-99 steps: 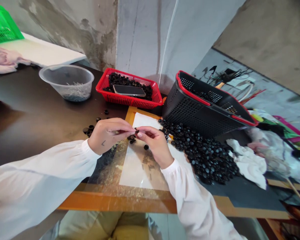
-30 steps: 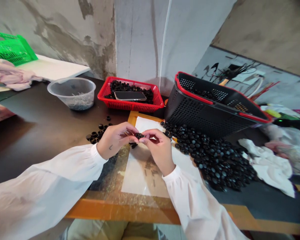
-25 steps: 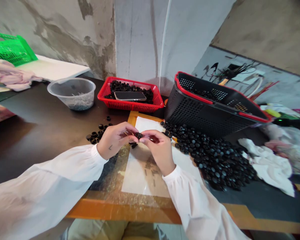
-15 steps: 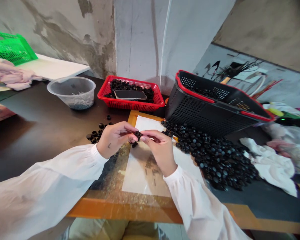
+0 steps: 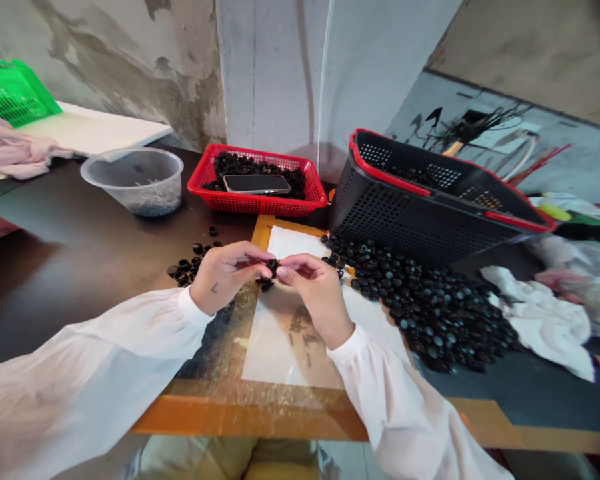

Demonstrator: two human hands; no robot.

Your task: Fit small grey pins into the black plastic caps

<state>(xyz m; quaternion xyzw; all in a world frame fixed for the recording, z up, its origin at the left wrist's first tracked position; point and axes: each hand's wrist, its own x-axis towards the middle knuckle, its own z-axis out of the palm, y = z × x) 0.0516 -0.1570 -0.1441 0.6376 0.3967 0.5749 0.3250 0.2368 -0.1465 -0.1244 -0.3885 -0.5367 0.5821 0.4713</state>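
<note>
Head camera looks down on a dark tabletop [image 5: 80, 267] where the left hand [image 5: 225, 277] and right hand [image 5: 317, 293] meet above a white sheet [image 5: 290, 347] in an orange frame [image 5: 260, 413]. Fingertips of both hands pinch a small black plastic piece [image 5: 273, 267] between them, and neither hand is released; its exact shape is hidden by the fingers. A few more black pieces [image 5: 265, 285] sit just below the pinch, close to the fingertips. To the right of the right hand, a large heap of black pieces [image 5: 430, 313] spreads across the table, against a tilted black perforated basket [image 5: 410, 213] with a red rim. Beyond the hands, a red plastic basket [image 5: 260, 205] holds more black pieces, with a phone [image 5: 257, 184] lying on top. Left of it stands a clear plastic bowl [image 5: 130, 183] holding pale bits and dark ones. A small scattered group of black pieces [image 5: 190, 263] lies beside the left hand, and a crumpled white cloth [image 5: 540, 313] lies beyond the heap.
</note>
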